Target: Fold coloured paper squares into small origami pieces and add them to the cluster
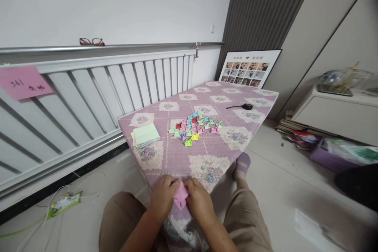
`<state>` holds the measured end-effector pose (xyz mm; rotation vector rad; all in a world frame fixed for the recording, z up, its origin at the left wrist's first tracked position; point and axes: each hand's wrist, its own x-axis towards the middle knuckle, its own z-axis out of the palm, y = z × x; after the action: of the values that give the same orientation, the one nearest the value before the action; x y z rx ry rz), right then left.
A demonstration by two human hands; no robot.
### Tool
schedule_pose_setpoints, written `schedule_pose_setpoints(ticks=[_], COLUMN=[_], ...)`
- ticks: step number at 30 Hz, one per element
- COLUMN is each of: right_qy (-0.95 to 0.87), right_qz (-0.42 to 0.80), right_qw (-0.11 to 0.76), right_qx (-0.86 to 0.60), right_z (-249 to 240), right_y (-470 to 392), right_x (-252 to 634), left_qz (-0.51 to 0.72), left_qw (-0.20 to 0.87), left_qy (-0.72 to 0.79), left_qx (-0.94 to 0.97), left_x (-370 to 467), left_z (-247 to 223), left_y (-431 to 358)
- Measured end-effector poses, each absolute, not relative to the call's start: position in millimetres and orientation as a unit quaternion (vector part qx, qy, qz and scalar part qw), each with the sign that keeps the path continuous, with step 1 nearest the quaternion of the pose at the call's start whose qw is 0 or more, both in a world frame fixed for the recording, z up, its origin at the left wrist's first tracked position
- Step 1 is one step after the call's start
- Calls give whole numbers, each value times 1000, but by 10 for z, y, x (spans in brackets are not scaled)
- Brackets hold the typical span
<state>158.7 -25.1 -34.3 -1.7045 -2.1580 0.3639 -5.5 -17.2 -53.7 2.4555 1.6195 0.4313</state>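
Observation:
A folded piece of pink paper [180,196] is held between both hands at the near edge of the table. My left hand [163,196] grips its left side, with fingers curled and pressed together. On the right side, my right hand [199,199] pinches the paper in the same way. Farther up the tablecloth stand several small folded paper figures [195,126] in green, pink, red, blue, yellow and purple, grouped close together. To their left lies a stack of square paper sheets [146,134], pale green on top.
A flowered purple tablecloth [177,161] covers the table. A black object with a strap [247,106] lies toward its far right. A white radiator [118,94] runs along the left; glasses [92,41] rest on the pipe above. A power strip [65,202] with cables is on the floor.

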Motion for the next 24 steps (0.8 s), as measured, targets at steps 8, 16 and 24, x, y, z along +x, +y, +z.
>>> schedule_pose_setpoints(ticks=[8, 16, 24], right_qy=[-789, -802, -825], right_qz=[130, 109, 137], right_qw=[190, 198, 221], right_qx=[-570, -553, -502], right_z=[-432, -454, -464], right_y=[-262, -242, -273], right_x=[1657, 1654, 1726], left_qz=[120, 113, 113], left_qw=[82, 111, 122], left_qy=[542, 519, 507], left_qx=[828, 840, 846], left_x=[-60, -56, -92], left_z=[-483, -476, -474], left_y=[-207, -307, -353])
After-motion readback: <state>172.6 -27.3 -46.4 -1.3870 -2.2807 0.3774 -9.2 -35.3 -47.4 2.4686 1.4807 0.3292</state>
